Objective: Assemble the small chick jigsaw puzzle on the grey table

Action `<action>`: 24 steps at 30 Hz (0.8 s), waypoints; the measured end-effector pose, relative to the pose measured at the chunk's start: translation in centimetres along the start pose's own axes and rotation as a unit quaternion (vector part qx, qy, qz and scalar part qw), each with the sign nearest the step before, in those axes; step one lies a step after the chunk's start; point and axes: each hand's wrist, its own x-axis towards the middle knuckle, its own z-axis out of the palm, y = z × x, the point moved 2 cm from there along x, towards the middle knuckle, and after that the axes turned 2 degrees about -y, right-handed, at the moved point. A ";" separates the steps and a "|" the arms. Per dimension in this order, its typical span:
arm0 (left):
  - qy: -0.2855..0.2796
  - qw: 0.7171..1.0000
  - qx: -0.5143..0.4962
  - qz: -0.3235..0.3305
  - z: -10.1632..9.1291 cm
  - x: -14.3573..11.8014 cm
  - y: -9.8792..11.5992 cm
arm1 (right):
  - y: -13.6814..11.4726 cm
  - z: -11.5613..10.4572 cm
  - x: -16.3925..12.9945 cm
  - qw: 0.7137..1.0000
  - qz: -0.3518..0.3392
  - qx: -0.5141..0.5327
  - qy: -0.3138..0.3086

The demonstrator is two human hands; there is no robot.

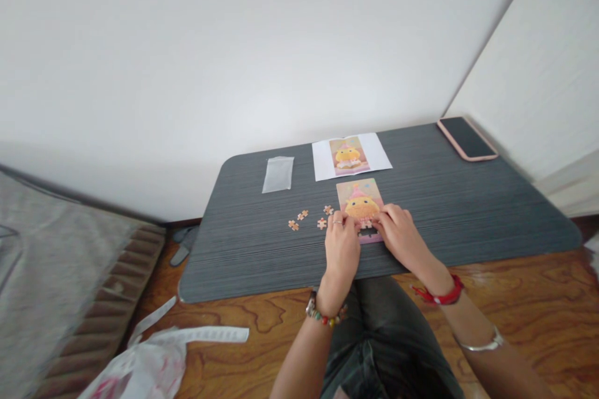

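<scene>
A small jigsaw puzzle [360, 198] showing a yellow chick on pink lies on a dark grey table [468, 212]. My left hand [341, 249] and my right hand [397, 234] rest on its lower part, fingertips pressing on the pieces there. Whether either hand holds a piece is hidden by the fingers. Several loose brown-backed pieces [302, 217] lie just left of my left hand. Behind the puzzle lies a white sheet [350, 156] printed with the same chick picture.
A clear plastic bag [277, 173] lies at the table's back left. A phone in a pink case [467, 138] sits at the back right corner by the wall. A white plastic bag [140, 361] lies on the wooden floor. A grey mattress [47, 280] is at left.
</scene>
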 end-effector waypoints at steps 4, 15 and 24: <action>-0.001 1.000 0.009 0.000 0.3 0.0 0.1 | 0.2 0.2 0.0 1.000 -0.001 -0.004 -0.005; -0.027 0.999 0.004 -0.034 0.7 0.1 0.2 | 0.0 0.4 0.2 0.999 0.016 -0.029 -0.040; -0.041 0.999 -0.020 -0.028 0.0 0.4 0.4 | 0.0 0.4 0.4 0.996 0.029 -0.040 -0.069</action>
